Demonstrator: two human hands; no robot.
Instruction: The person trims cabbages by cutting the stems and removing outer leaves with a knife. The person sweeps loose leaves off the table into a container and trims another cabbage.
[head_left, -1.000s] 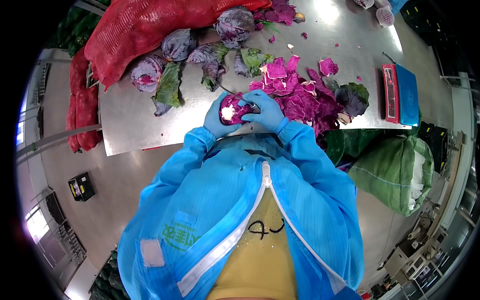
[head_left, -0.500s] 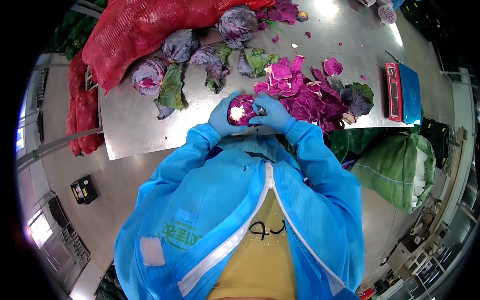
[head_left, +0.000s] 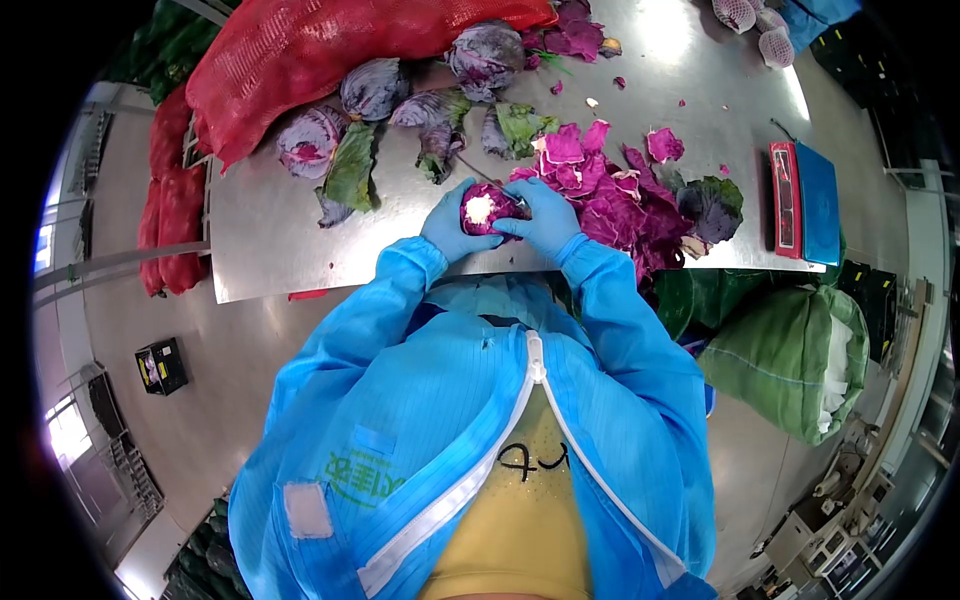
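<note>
A small purple cabbage (head_left: 480, 210) with a white cut core facing up is held near the front edge of the metal table (head_left: 290, 250). My left hand (head_left: 452, 222), in a blue glove, wraps round its left side. On its right side is my right hand (head_left: 545, 218), also gloved, closed round a knife (head_left: 480, 172) whose thin blade points up and left; its thumb touches the cabbage. Just to the right lies a heap of purple leaves (head_left: 620, 205). Whole cabbages (head_left: 311, 142) and loose green-purple leaves (head_left: 350, 166) lie to the left and behind.
A red mesh sack (head_left: 320, 65) fills the back left of the table. At the right edge stands a red and blue device (head_left: 803, 203). White-netted items (head_left: 775, 47) are at the back right. A green sack (head_left: 790, 360) stands below the table's right side.
The knife blade swung out of view half a second ago and now shows again, pointing up and left. Both hands still hold the cabbage. The whole view has shifted slightly.
</note>
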